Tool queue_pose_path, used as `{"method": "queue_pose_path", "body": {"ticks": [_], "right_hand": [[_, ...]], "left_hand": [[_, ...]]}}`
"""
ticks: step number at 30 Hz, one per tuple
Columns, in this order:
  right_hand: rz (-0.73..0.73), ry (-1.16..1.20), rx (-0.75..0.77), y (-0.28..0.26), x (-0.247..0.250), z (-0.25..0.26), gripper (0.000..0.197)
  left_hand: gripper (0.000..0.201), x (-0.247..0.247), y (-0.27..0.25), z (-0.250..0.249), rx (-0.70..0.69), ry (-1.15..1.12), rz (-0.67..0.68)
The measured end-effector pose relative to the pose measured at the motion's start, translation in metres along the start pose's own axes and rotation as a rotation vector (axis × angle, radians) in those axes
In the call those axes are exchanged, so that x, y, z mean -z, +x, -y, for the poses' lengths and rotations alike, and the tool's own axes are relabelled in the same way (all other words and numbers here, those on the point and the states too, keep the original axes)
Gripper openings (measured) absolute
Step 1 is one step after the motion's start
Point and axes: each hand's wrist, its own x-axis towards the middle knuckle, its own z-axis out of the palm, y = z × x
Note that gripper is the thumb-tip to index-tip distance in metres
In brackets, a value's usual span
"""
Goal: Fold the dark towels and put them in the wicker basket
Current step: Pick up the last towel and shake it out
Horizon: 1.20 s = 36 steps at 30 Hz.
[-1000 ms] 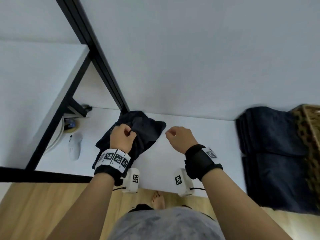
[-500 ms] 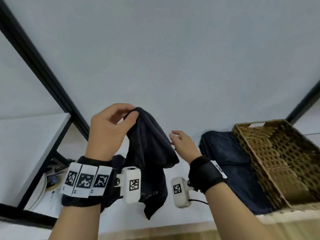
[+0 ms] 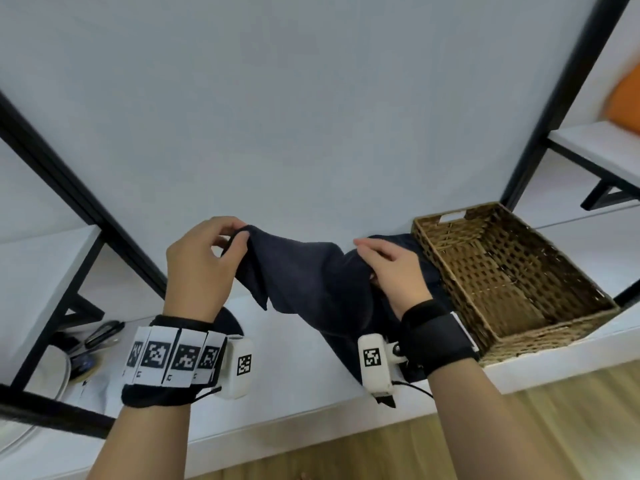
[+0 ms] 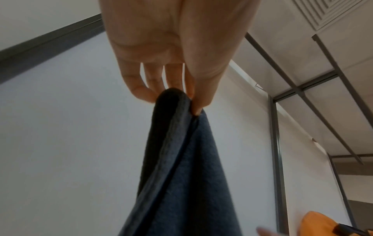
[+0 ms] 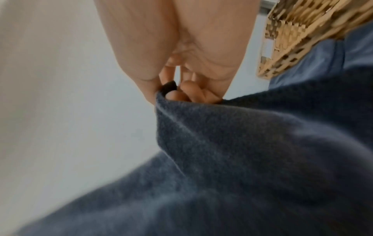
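Nearest the body: both wrists raised over the front edge of the white table (image 3: 311, 407), a dark towel (image 3: 311, 282) slung in the air between them.

Left hand (image 3: 199, 268): thumb and fingertips (image 4: 139, 89) clamped on one top corner of the towel; the wrist view shows the hem doubled over at the pinch and the cloth hanging straight down from it.

Right hand (image 3: 391, 271): fingers curled into the cloth further along the top edge, a small tab of it nipped against the thumb in the wrist view. Cannot tell whether this is the true second corner or a bunched fold.

Relation that matters: the held edge runs left to right between the hands and sags in the middle, not yet taut. The rest of the towel hangs below, its lowest tip past the table edge by the right wrist.

Beyond the right hand: more dark towels (image 3: 431, 271) lie on the table, touching the near-left wall of the wicker basket (image 3: 554, 327). Basket interior shows no towel. It lies to the right, so the right hand is the nearer one.

Judgement: unfolding and squaring step; no fold made yet on this towel.
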Motion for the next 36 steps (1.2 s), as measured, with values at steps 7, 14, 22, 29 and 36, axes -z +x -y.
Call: {"method": "queue_pose_path", "body": {"ticks": [7,14,22,29,36], "right_hand": [[-0.126,0.138,0.110,-0.009,0.017,0.035,0.013],[-0.028,0.138,0.072,-0.017,0.001,0.021,0.043],[0.026,0.239,-0.079,-0.017,-0.004,-0.004,0.058],[-0.157,0.000,0.139,-0.004,-0.005,0.011,0.033],[-0.283,-0.046,0.383,0.008,-0.017,0.095,0.021]], "left_hand": [[0.004,0.004,-0.019,0.035,0.186,0.069,-0.061],[0.015,0.003,-0.039,0.068,0.724,-0.486,-0.073],[0.027,0.007,-0.053,0.089,0.654,-0.752,-0.076],[0.028,0.011,-0.042,0.082,0.384,-0.390,-0.199],[0.022,0.042,0.007,0.038,0.024,-0.270,-0.283]]}}
